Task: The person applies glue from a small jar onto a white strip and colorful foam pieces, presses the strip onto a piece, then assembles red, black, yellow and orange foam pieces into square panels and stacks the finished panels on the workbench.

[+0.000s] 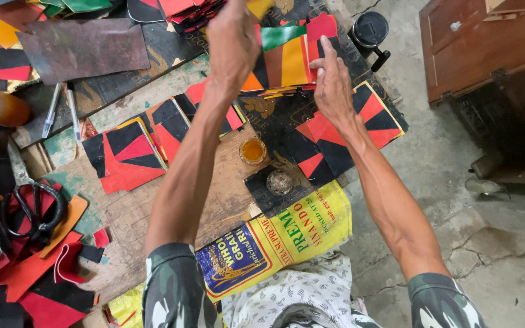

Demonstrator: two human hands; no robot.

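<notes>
My left hand [233, 42] is raised near the top of the view, closed on a small yellow-orange leather piece [257, 7]. My right hand [332, 82] lies with fingers spread on a stack of striped green, orange, red and black leather panels [287, 58]. More red-and-black patchwork panels lie under my right wrist [335, 143] and to the left [127, 155]. A small open tin of amber glue [253, 150] and its round lid [279, 182] sit between my forearms.
Large black scissors [34, 209] lie at the left among red and black scraps. Two pens [62, 112] rest on the board. A dark leather sheet [86, 48] is at the top left. A black flask [370, 31] and a wooden cabinet [487, 42] stand at the right.
</notes>
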